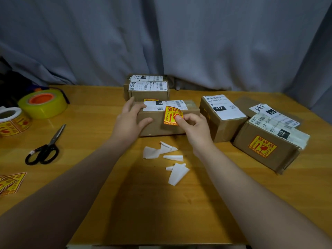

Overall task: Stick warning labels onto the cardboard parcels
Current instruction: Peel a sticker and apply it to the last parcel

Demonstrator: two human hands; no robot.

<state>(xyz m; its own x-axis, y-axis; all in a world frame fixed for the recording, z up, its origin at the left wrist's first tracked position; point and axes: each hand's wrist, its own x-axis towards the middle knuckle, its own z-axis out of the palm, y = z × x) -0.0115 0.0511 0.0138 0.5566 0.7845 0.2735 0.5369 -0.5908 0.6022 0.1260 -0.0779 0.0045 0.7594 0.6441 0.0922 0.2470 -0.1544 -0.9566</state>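
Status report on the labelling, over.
Left hand presses middle parcel. Right hand pinches warning label, partly on its front. Backing scraps lie nearer, not blocking.

Counts on the bench [89, 186]
Six cardboard parcels [167, 128]; at least three warning labels [172, 115] on parcels, one partly hidden; a few loose labels [10, 182], too overlapped to count; one label roll [12, 121]; one yellow tape roll [43, 106]; one pair of scissors [45, 150]; at least four white backing scraps [177, 174]; two hands, left [129, 121] and right [194, 126].
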